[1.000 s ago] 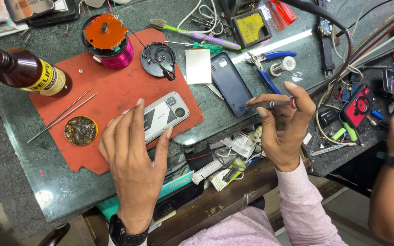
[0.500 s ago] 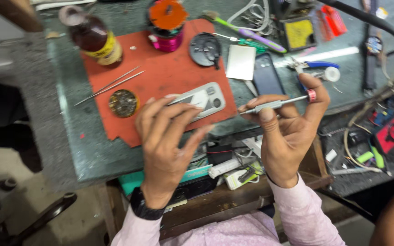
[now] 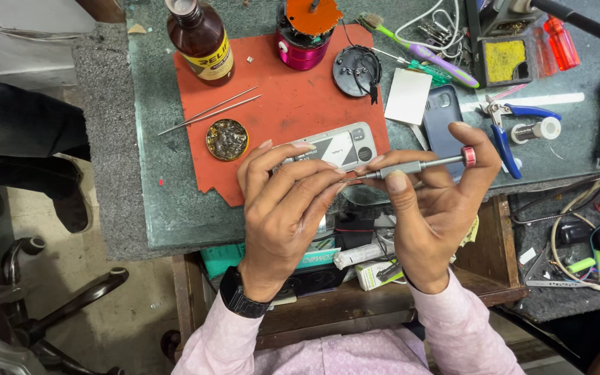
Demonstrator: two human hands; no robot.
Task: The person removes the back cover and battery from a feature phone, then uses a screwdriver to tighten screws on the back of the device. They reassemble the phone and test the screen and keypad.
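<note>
Near the middle of the frame the right hand [image 3: 439,208] holds a slim metal screwdriver [image 3: 414,167] with a red cap at its far end — thumb and curled fingers pinch the grey shaft while the forefinger rests on the cap, and the tool lies almost level, its tip pointing left. The left hand [image 3: 282,208] meets that tip with its fingers drawn narrow, thumb and fingertips closing on the point; whether something tiny sits between them cannot be told. Just above both hands a silver phone [image 3: 331,148] lies flat on a red rubber mat [image 3: 293,104] with ragged edges, spread over a speckled grey stone worktop [image 3: 154,201]. Left of the phone a small round brass-coloured tin [image 3: 227,139] holds a heap of shiny little metal parts, and long thin tweezers [image 3: 210,111] lie slantwise above it. At the upper left of the mat stands a brown glass bottle [image 3: 199,35] with a yellow label, open at the neck; what is in it does not show. Beside it sits a magenta cylinder topped by an orange disc [image 3: 307,28]. To the right lie a dark phone back cover [image 3: 442,118] and blue-handled pliers [image 3: 512,121]. Below the worktop an open wooden drawer [image 3: 501,250] is crammed with small boxes and tubes.
</note>
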